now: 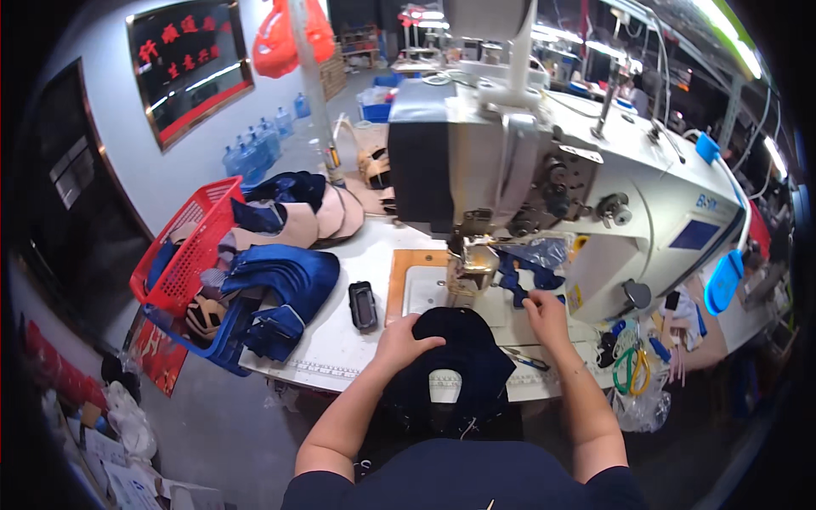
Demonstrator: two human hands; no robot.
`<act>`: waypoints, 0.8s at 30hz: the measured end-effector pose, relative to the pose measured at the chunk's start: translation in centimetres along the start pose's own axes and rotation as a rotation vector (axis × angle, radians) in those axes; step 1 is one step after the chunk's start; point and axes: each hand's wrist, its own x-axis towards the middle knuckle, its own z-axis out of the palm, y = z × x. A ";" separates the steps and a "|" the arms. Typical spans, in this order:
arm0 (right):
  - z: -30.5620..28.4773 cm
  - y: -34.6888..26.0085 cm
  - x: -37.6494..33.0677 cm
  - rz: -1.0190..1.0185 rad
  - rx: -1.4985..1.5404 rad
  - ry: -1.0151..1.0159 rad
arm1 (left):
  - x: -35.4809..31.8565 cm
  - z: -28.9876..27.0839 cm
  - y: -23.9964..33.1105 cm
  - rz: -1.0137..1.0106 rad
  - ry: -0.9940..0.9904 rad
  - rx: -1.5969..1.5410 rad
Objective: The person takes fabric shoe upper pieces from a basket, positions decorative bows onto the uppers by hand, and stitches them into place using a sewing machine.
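Note:
A dark navy, curved U-shaped fabric piece (442, 340) lies over the front edge of the sewing table, below the presser foot (463, 289) of a large white sewing machine (671, 200). My left hand (403, 343) grips its left side, thumb on top and fingertips partly hidden. To the right of the needle area, my right hand (546, 318) is closed with its fingertips at a small blue fabric piece (515, 285), one of several bunched on the machine bed. Clear plastic (544, 252) lies just behind those pieces.
Left on the table are a black oblong case (363, 306) and stacked blue curved pieces (293, 276). A red basket (183, 263) and blue basket (223, 355) stand at its left edge. Scissors with green and yellow handles (631, 371) hang at the right, near tweezers (529, 360).

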 end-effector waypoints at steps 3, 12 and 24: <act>2.7 -0.2 3.0 -0.076 -0.346 -0.004 | -0.7 -0.6 -0.2 0.098 0.059 0.040; 3.4 -1.0 3.9 0.001 -0.555 -0.034 | -5.2 -2.3 -0.1 0.280 0.117 0.069; -2.3 -10.6 -6.9 0.071 0.451 -0.351 | -5.8 -1.7 4.1 0.325 -0.063 -0.472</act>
